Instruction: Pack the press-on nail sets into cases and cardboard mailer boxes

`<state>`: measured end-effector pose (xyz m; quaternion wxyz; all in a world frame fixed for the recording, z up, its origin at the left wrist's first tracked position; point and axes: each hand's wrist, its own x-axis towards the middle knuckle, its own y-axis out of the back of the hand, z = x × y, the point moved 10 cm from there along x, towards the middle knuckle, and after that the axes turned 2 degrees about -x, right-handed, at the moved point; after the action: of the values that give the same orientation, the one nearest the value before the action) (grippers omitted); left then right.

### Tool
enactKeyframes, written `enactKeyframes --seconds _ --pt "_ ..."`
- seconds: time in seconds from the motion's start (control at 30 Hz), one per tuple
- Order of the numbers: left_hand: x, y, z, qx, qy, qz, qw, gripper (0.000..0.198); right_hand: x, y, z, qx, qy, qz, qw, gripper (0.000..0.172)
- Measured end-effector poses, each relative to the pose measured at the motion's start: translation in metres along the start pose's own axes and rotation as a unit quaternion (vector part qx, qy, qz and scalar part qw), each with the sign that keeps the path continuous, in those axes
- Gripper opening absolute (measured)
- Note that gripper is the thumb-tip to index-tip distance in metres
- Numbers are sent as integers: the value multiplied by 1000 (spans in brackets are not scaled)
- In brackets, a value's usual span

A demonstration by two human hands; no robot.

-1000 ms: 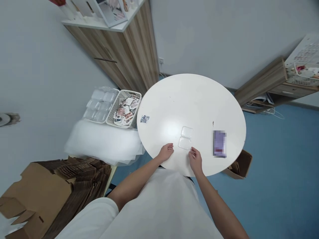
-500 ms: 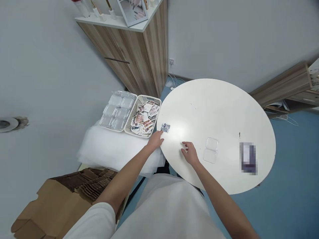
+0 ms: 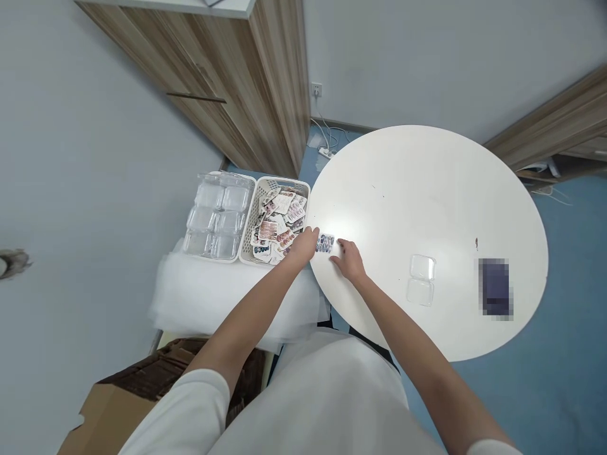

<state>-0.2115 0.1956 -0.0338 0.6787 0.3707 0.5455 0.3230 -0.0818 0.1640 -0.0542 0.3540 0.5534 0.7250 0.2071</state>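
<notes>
A small card of blue and silver press-on nails lies near the left edge of the white round table. My left hand closes on the card's left edge, its fingers partly hiding that side. Just right of the card is my right hand, thumb and fingers apart and holding nothing. Farther right, a clear plastic case lies unfolded in two halves on the table.
Left of the table, a white basket holds many nail cards. Beside it are stacked clear plastic cases. White sheeting lies in front, above a cardboard box. A blurred dark object rests on the table's right side.
My right hand has moved left toward the nail card. My left hand has shifted up along the card's left side. The view has tilted down and turned slightly.
</notes>
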Motion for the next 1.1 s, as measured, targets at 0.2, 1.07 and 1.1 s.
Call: enactKeyframes --seconds 0.2,1.07,1.1 --pt "7 -10 2 9 -4 -15 1000 41 11 -5 -3 -51 -31 10 998 52" --pt "-6 -15 3 -136 -26 12 990 58 7 -8 3 64 -41 43 996 52" --pt "-7 -15 3 -145 -19 13 989 57 7 -8 4 74 -41 38 996 54"
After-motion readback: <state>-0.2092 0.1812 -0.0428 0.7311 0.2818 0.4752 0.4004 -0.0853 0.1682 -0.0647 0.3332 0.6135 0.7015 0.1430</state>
